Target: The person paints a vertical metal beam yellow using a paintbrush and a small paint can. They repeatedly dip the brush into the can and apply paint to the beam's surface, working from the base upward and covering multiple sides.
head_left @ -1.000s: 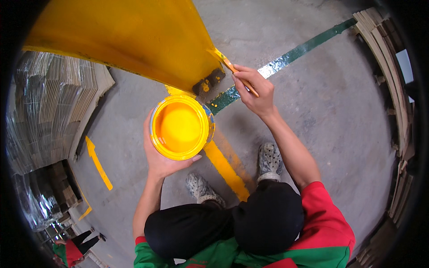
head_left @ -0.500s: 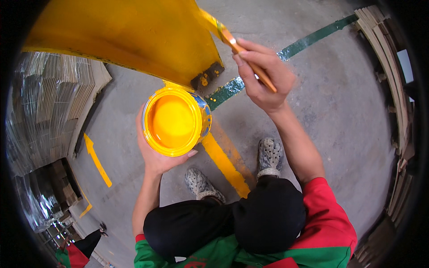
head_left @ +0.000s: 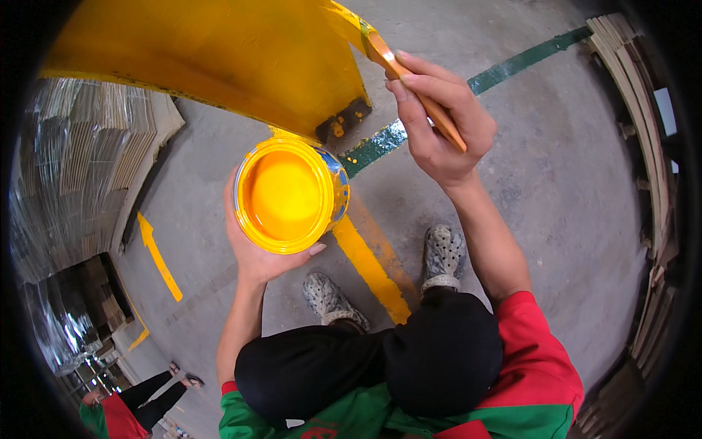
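Note:
An open can of yellow paint [head_left: 284,196] is gripped from its left and lower side by my left hand [head_left: 256,252]. Its rim and outside wall are smeared with paint. In my right hand [head_left: 453,128] is a paintbrush [head_left: 424,95] with an orange handle, pinched between thumb and fingers. The paint-covered bristles touch the right edge of a large yellow metal panel [head_left: 212,55], close to the top of the view. At the panel's lower corner a dark patch [head_left: 344,121] shows with yellow spots on it.
Plastic-wrapped stacks of cardboard [head_left: 88,146] stand on the left, more flat boards [head_left: 632,132] on the right. Green [head_left: 512,68] and yellow [head_left: 373,271] stripes and a yellow arrow [head_left: 158,256] mark the grey floor. Another person [head_left: 139,410] is at the lower left.
My right hand and the brush have shifted slightly right and down along the panel's edge. The can is nearly still. More of the other person's legs has come into view.

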`<move>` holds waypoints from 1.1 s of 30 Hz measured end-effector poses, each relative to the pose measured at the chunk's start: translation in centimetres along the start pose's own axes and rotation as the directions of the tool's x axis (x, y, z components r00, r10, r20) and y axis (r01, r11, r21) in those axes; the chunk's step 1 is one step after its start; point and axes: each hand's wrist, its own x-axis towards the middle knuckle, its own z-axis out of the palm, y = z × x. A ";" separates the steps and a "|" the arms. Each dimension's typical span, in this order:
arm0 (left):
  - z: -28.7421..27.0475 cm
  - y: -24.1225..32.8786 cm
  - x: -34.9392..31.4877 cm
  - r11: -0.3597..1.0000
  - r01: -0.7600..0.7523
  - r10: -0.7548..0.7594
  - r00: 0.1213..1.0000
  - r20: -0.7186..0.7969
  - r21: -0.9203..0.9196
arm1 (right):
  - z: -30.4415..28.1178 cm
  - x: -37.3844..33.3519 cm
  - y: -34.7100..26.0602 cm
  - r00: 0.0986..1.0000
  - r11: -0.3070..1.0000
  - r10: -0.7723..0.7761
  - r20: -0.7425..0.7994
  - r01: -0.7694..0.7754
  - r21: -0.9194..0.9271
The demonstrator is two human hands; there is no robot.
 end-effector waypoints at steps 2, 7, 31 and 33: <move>0.1 0.0 0.1 1.000 -0.011 0.011 1.000 -0.004 -0.004 | 0.1 -0.6 0.6 0.999 1.000 0.028 0.028 -0.028 -0.012; 0.0 0.2 -0.2 1.000 0.011 -0.011 1.000 -0.009 0.007 | 1.0 -5.8 2.7 0.945 0.954 0.295 0.141 -0.282 -0.105; -0.1 0.3 -0.2 1.000 0.013 -0.013 1.000 -0.001 -0.011 | 0.4 -6.7 3.5 0.906 0.920 0.391 0.158 -0.379 -0.102; 0.0 0.3 -0.1 1.000 0.008 -0.008 1.000 -0.005 -0.009 | 0.0 -4.8 2.0 0.953 0.957 0.291 0.082 -0.289 -0.037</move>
